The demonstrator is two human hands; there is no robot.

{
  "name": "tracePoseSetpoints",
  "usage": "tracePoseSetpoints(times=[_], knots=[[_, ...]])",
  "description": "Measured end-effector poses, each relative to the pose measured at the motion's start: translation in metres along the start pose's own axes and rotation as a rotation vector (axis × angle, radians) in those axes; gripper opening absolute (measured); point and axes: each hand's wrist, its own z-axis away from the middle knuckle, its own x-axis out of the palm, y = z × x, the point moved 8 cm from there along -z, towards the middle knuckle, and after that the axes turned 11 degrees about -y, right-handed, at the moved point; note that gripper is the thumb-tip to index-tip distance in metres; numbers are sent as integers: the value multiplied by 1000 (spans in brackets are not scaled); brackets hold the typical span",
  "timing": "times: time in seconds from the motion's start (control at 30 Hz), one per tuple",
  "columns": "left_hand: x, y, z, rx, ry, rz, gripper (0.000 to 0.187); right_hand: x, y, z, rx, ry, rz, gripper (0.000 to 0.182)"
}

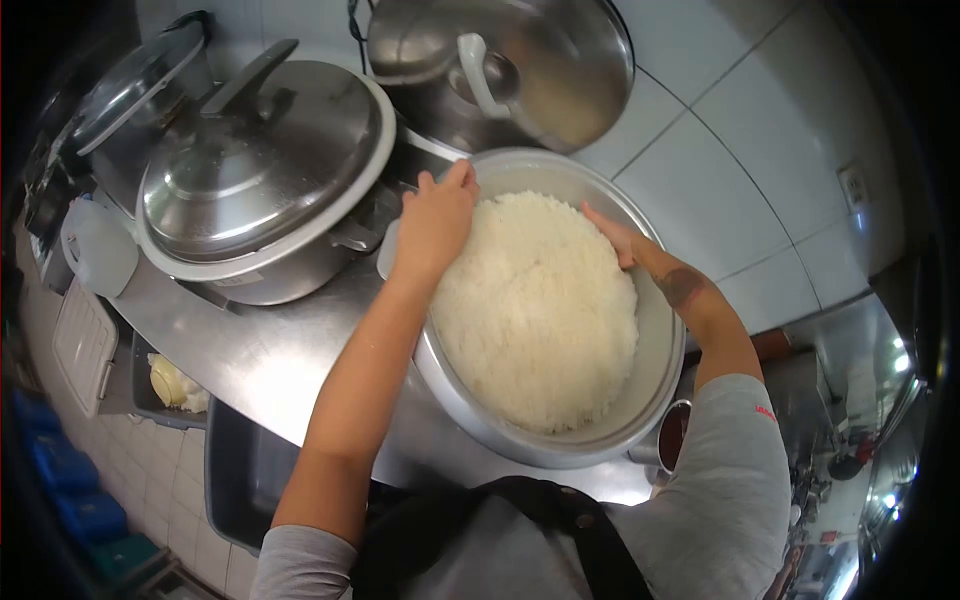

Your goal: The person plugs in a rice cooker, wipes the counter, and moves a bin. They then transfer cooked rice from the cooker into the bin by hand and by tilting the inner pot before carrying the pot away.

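A large metal pot (pixel 655 345) stands on the steel counter in front of me, holding a tall, rounded mound of white rice (pixel 540 310). My left hand (pixel 438 222) is at the pot's upper left rim, its fingers bent; whatever they may grip is hidden. On the opposite side, my right hand (pixel 612 236) reaches inside the pot, between the rice and the wall. Its fingers are stretched out, with the thumb apart, close against the rice.
A lidded rice cooker (pixel 270 170) stands to the left. Against the tiled wall leans a big steel lid (pixel 540 60) with a white handle. Below the counter (pixel 270 350) are grey bins (pixel 245 470), one containing rice and a yellowish scoop (pixel 172 382). A metal cup (pixel 672 435) touches my right side.
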Motion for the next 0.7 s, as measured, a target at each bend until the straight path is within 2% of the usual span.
tracePoseSetpoints(times=[0.1,0.2,0.27,0.4,0.6,0.67,0.7], knots=[[0,-5,-1,-12,-32,118,22,8,6,6,17,-38,-58,88],[1,-8,-6,-15,-34,101,25,10,-4,10,-56,-15,-200,84],[7,-4,-4,-1,-67,76,25,16,-12,15,-84,32,-13,82],[6,-6,-7,-7,-59,31,24,23,-22,21,21,63,43,78],[-2,-4,-2,25,3,189,17,102,-45,69,-93,85,356,68],[-7,-3,-2,58,6,236,15,117,-53,94,-49,454,868,66],[-10,-5,-3,51,55,314,16,136,-55,105,-79,539,895,67]])
